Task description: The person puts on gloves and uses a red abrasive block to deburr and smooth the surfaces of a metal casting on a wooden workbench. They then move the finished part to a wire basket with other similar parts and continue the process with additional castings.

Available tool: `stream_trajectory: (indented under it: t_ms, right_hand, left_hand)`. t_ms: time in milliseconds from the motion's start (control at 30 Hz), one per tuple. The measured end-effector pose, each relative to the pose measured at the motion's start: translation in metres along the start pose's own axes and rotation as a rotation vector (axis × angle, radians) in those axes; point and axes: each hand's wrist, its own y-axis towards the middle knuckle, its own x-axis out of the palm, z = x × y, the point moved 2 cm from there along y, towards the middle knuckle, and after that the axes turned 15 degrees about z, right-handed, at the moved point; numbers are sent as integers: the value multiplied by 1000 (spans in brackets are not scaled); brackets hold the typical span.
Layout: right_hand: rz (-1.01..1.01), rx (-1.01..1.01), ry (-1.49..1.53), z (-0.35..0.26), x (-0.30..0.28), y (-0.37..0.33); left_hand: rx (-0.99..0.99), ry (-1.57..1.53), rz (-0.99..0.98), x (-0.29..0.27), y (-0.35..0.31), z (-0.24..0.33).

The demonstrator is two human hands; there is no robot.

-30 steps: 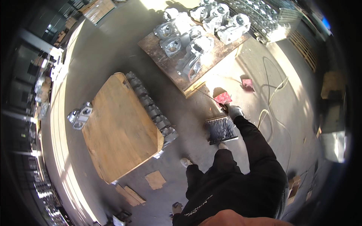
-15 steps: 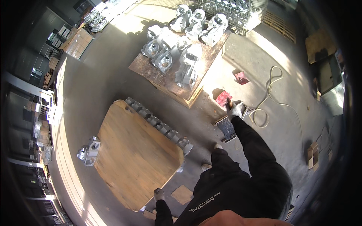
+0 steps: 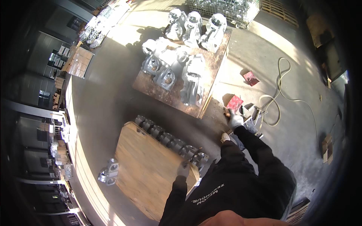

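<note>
My left hand (image 3: 183,169), in a pale glove, is over the right corner of a large wooden board (image 3: 151,165), close to a row of grey metal castings (image 3: 166,139) along the board's far edge. It is smeared by motion, and I cannot tell whether it touches the wood. My right hand (image 3: 236,119), in a white glove, is stretched forward beside a red piece (image 3: 234,103) on the floor. Its fingers look closed, with a small brown, dark-ended thing at them whose kind I cannot make out. A box with dark contents (image 3: 250,125) is partly hidden under that arm.
Ahead, a brown-topped stand (image 3: 145,83) carries several large silvery castings (image 3: 194,77). A smaller casting (image 3: 109,172) is at the board's left edge. Another red piece (image 3: 250,78), a looping pale hose (image 3: 279,88) and an opened carton (image 3: 327,149) lie on the right.
My left hand has moved forward and right, from the board's near edge to its right corner. The view has shifted, and my right hand remains near the red piece.
</note>
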Motion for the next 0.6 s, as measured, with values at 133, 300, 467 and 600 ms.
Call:
stream_trajectory:
  t_ms: [133,300,467,600]
  right_hand:
    - [-197,98,16,16,-11,0]
    - [-271,-273,-112,8,-25,-2]
    - [-251,-102,4,2,-31,2]
    - [117,531,99,21,-33,-9]
  left_hand:
    - [-3,-351,-117,25,50,70]
    - [190,64,-255,51,85,102]
    - [184,-28,-318,72,102,98]
    - [188,-104,-265,63,97,70]
